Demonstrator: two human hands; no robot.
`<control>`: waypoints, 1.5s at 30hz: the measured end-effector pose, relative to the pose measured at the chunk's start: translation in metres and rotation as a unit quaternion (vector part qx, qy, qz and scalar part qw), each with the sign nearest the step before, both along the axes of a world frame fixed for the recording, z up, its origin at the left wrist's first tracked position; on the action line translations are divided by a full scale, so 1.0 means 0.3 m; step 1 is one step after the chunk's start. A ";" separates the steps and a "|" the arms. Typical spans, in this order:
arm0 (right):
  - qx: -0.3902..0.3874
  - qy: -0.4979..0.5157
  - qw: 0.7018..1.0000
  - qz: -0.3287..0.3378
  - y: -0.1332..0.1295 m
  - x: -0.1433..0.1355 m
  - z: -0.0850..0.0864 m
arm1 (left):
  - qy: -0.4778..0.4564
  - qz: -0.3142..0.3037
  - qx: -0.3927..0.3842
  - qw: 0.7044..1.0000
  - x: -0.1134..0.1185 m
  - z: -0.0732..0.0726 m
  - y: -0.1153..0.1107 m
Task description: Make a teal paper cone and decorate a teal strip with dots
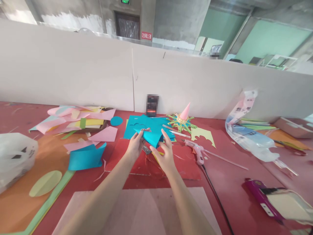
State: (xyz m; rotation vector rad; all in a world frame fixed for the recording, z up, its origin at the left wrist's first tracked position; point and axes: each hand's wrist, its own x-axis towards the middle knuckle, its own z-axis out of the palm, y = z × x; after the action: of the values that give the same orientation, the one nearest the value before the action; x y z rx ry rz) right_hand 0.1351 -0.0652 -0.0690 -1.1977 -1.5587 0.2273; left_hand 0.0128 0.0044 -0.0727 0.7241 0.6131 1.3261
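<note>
Red tabletop beneath, left hand and right hand hold blue paper.

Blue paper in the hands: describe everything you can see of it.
Plain blue paper, apparently thin craft stock, bent into a curve and tapering leftward. The left hand pinches its left end; the right hand, fingers spread, flanks its right side. It is tilted, in front of flat blue sheets. Whether its edges join is unclear.

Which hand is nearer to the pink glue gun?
Right. The right hand is just left of the pink glue gun; the left hand is farther left, holding the blue paper.
</note>
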 end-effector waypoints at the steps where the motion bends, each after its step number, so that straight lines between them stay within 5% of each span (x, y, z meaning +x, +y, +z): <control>1: -0.003 0.014 1.000 -0.009 0.003 0.003 -0.001 | 0.000 0.006 0.008 1.000 0.003 0.002 -0.003; 19: -0.141 0.254 0.955 -0.054 0.071 0.086 -0.070 | 0.125 0.006 0.100 0.987 -0.023 0.028 -0.010; 32: -0.147 0.267 0.951 -0.058 0.085 0.106 -0.108 | 0.156 0.003 0.113 0.981 -0.028 0.016 -0.001; 45: -0.145 0.230 0.961 -0.059 0.070 0.104 -0.075 | 0.134 -0.011 0.097 0.986 -0.022 0.019 -0.004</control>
State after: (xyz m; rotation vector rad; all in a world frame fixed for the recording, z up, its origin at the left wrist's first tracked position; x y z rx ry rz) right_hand 0.1661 -0.0443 -0.0915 -1.3428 -1.0668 0.6268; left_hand 0.0064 0.0031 -0.0670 1.0768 0.6934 1.2899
